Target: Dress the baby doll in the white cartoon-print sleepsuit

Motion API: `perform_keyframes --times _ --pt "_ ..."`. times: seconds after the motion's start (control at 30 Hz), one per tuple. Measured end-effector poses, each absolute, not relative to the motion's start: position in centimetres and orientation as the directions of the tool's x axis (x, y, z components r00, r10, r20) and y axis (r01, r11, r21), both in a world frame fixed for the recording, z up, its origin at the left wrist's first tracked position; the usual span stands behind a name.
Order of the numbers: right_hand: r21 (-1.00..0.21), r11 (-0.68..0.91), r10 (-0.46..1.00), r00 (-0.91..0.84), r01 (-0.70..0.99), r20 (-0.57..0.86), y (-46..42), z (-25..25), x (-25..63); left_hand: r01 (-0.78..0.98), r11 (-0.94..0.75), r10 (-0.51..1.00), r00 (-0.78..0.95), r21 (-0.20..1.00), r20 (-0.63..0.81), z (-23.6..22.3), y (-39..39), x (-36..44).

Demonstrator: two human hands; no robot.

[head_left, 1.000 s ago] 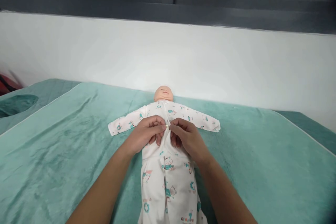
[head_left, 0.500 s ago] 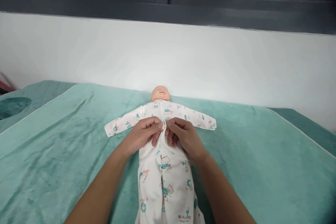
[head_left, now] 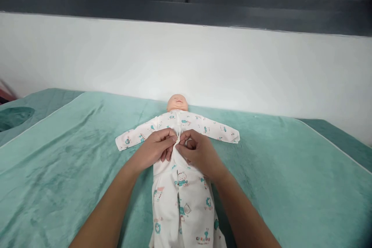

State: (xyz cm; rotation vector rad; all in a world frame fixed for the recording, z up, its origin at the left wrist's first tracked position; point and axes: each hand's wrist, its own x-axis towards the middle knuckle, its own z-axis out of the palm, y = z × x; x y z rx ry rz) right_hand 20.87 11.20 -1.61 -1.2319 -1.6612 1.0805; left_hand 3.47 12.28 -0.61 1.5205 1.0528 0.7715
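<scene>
A baby doll (head_left: 177, 103) lies on its back, dressed in a white printed top (head_left: 192, 119) with both sleeves spread out. White printed trousers (head_left: 183, 209) cover its lower body. My left hand (head_left: 159, 145) pinches one front edge of the top at the chest. Close beside it, my right hand (head_left: 197, 151) pinches the other front edge, and the two edges meet between my fingertips. My fingers hide whatever fastener lies there. Above my hands the front of the top lies together up to the neck.
A green plush blanket (head_left: 72, 162) covers the bed under the doll. Behind its head rises a white wall (head_left: 186, 62), with a dark window frame (head_left: 180, 4) and metal bars above. A darker green cover (head_left: 334, 135) shows at the right.
My right hand has moved slightly left, bringing its edge of the top against the left one. A small pale fastener seen by my left thumb is now covered.
</scene>
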Motion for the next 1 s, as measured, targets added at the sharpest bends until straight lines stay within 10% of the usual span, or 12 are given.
perform_keyframes --times 0.27,1.0 --pt "-0.709 0.452 0.890 -0.222 0.542 0.398 11.6 -2.3 20.5 0.475 -0.313 0.912 0.392 0.823 0.121 -0.5 12.4 3.0" --pt "-0.976 0.165 0.968 -0.213 0.143 0.133 12.0 -1.6 21.2 0.292 -0.179 0.932 0.355 0.940 0.067 -1.7 12.7 2.8"
